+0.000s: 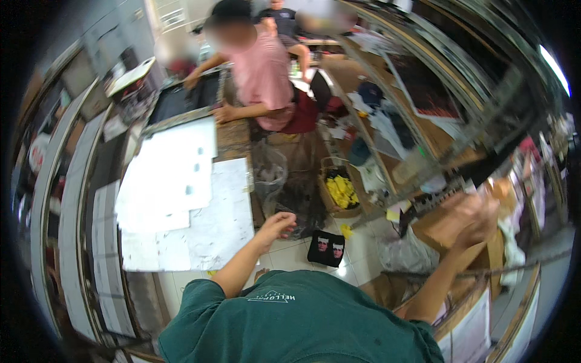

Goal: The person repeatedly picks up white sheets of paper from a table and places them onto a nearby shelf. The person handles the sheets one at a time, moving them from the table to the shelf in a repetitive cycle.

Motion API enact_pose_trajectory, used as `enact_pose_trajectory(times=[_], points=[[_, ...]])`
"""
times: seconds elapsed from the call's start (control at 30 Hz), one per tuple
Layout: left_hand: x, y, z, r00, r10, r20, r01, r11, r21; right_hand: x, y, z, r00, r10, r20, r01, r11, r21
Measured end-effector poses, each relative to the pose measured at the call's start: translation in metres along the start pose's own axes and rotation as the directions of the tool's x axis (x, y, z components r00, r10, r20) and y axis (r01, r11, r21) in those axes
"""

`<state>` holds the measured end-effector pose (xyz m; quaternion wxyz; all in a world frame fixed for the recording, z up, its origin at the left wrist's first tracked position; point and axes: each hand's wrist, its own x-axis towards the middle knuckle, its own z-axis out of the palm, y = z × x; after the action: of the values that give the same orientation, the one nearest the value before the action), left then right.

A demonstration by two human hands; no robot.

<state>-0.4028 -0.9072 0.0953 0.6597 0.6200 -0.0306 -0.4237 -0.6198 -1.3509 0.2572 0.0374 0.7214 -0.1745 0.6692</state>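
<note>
My left hand [278, 226] hangs in the air past the right edge of the worktable, its fingers loosely bent and nothing visible in them. Large white sheets [224, 212] cover the near part of that table. Out to the right, my right hand [475, 221] is smeared by motion over a brown cardboard box [445, 224]; whether it touches or holds anything cannot be made out. On the tiled floor ahead of me lies a black folded cloth [325, 257] with two printed pictures.
A co-worker in a pink shirt [266, 72] leans over a dark framed screen [187, 97] at the table's far end. Yellow pieces fill a box [342, 192] on the floor. Racks [387, 103] slope along the right; long panels [78, 224] line the left. Another person [281, 24] sits behind.
</note>
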Motion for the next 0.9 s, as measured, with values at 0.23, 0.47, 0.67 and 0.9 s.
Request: enact_pose_trajectory(times=[0.23,0.47,0.67,0.9], points=[[-0.085,0.017,-0.136,0.907,0.147,-0.395,-0.2,0.975,-0.095,-0.416,-0.051,-0.022,-0.26,0.558,0.788,-0.748,0.4,-0.53],[-0.105,-0.058,-0.186,0.882,0.091,-0.463,-0.088,0.996,0.029,-0.474,-0.078,-0.051,-0.475,0.356,0.805,-0.29,0.801,-0.525],[-0.082,-0.088,-0.217,0.891,0.174,-0.42,-0.018,0.937,0.349,-0.364,-0.205,0.079,-0.331,0.356,0.874,-0.652,0.582,-0.485],[-0.065,-0.067,-0.24,0.825,0.211,-0.524,-0.057,0.954,0.295,-0.335,-0.27,0.085,-0.437,-0.015,0.899,-0.619,0.73,-0.288]])
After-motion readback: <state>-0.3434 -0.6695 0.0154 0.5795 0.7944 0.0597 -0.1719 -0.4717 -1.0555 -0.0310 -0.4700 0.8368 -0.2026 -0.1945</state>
